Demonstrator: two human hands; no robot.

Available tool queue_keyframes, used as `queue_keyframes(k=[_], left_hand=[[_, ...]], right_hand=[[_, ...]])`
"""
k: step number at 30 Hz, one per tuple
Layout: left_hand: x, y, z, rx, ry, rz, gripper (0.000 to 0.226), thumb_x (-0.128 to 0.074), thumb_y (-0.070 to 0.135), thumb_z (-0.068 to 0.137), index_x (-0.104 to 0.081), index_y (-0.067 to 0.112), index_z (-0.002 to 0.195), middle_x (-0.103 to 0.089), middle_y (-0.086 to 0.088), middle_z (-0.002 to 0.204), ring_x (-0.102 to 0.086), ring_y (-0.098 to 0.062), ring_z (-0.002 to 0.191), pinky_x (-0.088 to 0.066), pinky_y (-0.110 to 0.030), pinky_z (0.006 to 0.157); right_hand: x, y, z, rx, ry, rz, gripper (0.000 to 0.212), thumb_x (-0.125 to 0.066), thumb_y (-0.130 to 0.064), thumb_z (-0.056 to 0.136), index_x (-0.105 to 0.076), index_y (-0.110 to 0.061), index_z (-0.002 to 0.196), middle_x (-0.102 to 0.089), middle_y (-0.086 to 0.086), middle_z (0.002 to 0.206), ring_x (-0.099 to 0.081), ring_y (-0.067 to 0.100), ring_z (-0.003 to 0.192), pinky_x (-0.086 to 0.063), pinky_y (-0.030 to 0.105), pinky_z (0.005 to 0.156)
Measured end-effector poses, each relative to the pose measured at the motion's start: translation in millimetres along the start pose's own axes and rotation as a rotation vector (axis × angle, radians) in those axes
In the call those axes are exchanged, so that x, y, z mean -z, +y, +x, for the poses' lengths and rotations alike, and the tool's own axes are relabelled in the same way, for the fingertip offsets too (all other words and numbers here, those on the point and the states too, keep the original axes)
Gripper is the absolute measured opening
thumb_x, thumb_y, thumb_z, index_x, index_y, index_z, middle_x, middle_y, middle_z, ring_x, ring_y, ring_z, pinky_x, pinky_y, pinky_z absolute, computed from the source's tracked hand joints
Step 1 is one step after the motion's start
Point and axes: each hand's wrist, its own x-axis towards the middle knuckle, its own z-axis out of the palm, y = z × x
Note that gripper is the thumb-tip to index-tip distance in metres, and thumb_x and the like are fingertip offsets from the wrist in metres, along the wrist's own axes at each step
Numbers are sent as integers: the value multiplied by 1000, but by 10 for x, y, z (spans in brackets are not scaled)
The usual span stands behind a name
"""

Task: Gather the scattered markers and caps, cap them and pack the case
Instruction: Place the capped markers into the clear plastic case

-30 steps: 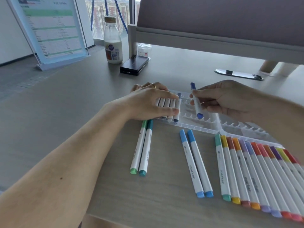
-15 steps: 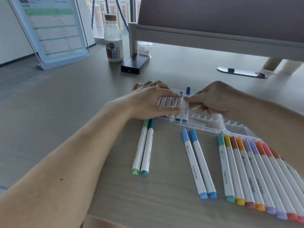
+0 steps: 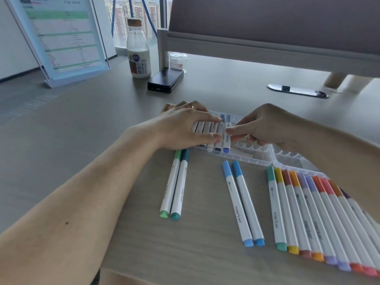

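Observation:
A clear plastic marker case (image 3: pixel 249 156) lies open on the desk with several white markers in its left slots. My left hand (image 3: pixel 185 128) lies across those markers, fingers and thumb spread over them. My right hand (image 3: pixel 261 128) pinches the blue-capped marker (image 3: pixel 226 138) lying in the slot at the right end of the row. In front of the case lie two green markers (image 3: pixel 175 186), two light blue markers (image 3: pixel 241 202) and a row of several capped markers (image 3: pixel 312 214) in many colours.
At the back stand a milk bottle (image 3: pixel 137 52), a small clear jar (image 3: pixel 178 61), a black box (image 3: pixel 165 80) and a tilted sign holder (image 3: pixel 59 38). A grey desk divider (image 3: pixel 267 44) runs across the far side, with a cable grommet cover (image 3: pixel 297 90) below it.
My right hand brought the blue marker down from upright and laid it in the case beside the others. My left hand stayed on the packed markers.

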Motion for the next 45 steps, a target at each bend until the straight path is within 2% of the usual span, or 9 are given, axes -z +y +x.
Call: queue_keyframes(k=[4,8,11,15,23,28,36,40,45], left_hand=[[105,64,49,-3,-58,110,74,-41,86,83,-46,51,148,-48,11,146,-41,-17,138,-29,-44,110],[200,211,224,4,-70,175,91,-40,99,70,-50,48,145,-55,7,135,-49,-19,131,-34,-48,111],[58,184,238,-45,-52,43,88,-51,95,70,-50,48,145,-48,13,147,-41,-13,139,-32,-44,114],[-26,68,248,-47,-43,-145,80,-64,89,69,-53,54,140,-45,22,142,-39,-6,137,-34,-38,113],[-15,51,259,-35,-56,-188,87,-60,94,57,-53,58,137,-42,27,132,-39,-1,127,-36,-38,113],[-19,61,267,-36,-62,-146,91,-59,96,54,-54,58,136,-40,27,133,-37,-1,124,-37,-37,110],[-28,58,252,-33,-47,-167,90,-62,93,56,-55,56,138,-44,25,140,-40,-2,133,-33,-39,117],[-44,44,274,-43,-42,-156,90,-59,96,56,-54,58,137,-43,25,140,-40,-2,133,-32,-40,119],[-65,35,277,-36,-35,-182,91,-54,103,52,-53,63,134,-43,26,140,-39,-2,136,-31,-42,120]], right_hand=[[-1,-12,-15,6,-11,-10,24,-83,-39,78,-82,-15,78,-67,-7,52,-51,7,53,-41,17,43],[-7,-5,-15,6,0,-11,26,-85,-41,74,-83,-15,76,-66,-4,53,-53,8,57,-43,20,47],[-4,29,2,41,16,-17,28,-85,-42,76,-83,-14,78,-64,-3,55,-53,9,55,-42,21,49],[-7,70,43,53,20,-4,30,-85,-43,76,-82,-13,75,-62,-5,49,-49,3,38,-38,14,38],[-5,75,72,69,3,-30,31,-83,-46,75,-82,-16,75,-62,-7,48,-50,6,51,-39,16,41],[-8,104,71,140,17,-55,28,-83,-41,79,-82,-13,76,-65,-6,50,-51,1,38,-38,14,38],[22,101,-156,356,178,-231,29,-74,-47,87,-76,-20,76,-72,-5,63,-63,8,56,-53,25,59],[115,41,-389,296,-27,-428,46,-67,-61,81,-74,-19,63,-63,-4,51,-45,2,43,-44,25,52],[80,26,-575,242,-184,-553,43,-65,-61,81,-76,-22,65,-70,1,61,-50,9,48,-58,39,72]])
